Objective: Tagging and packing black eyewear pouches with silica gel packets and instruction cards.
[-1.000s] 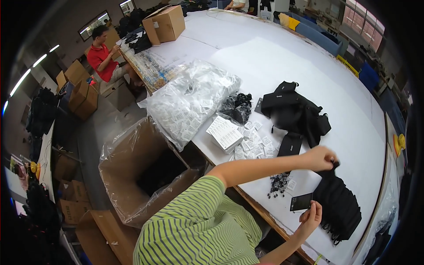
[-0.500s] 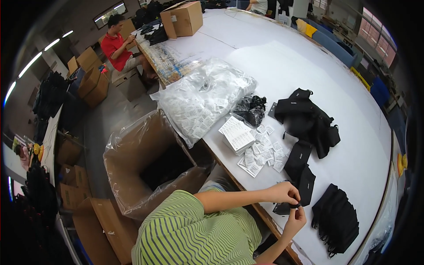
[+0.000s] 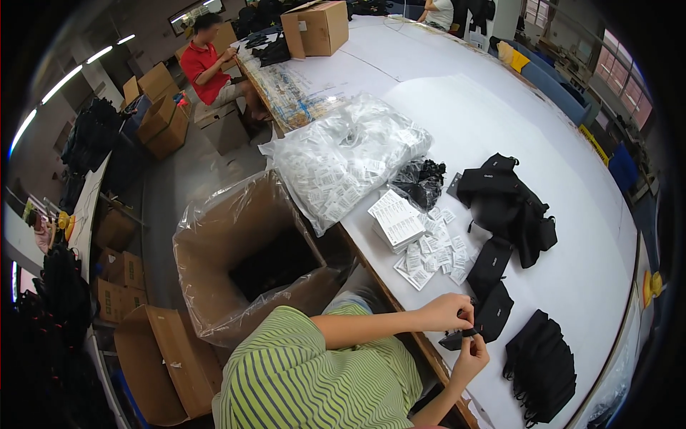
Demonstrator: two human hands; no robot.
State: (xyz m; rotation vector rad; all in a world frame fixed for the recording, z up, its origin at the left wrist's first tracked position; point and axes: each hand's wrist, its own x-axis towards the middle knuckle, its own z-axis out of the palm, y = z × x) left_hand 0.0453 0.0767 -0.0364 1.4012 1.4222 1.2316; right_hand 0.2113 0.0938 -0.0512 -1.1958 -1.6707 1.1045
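Black is the colour of the small piece (image 3: 469, 332) that I watch through the head view, the only one I have. It sits between the two bare hands, near the table's front edge. The left hand (image 3: 446, 313) comes across from the left and pinches its upper end between thumb and fingers. From below, the right hand (image 3: 469, 361) has its thumb and fingertip pressed together on the lower end. What exactly the piece is, I cannot tell; the fingers cover too much of it. Partly hidden beneath them I make out a dark card (image 3: 449, 342).

Just beyond the fingertips lies a black pouch (image 3: 496, 312), and touching it another flat black item (image 3: 489, 264). To the right of the hands I see a black pile (image 3: 541, 372) with cords along its lower edge. Farther up the white table (image 3: 572, 214) lies a black heap (image 3: 504, 200). To its left are scattered white packets (image 3: 436, 250), a stack of printed cards (image 3: 397, 220) and a big clear bag (image 3: 350, 161) full of white labels. On the floor beside the table stands a plastic-lined carton (image 3: 229, 243). Well apart, a co-worker in red (image 3: 207, 70) sits by the table's far side.
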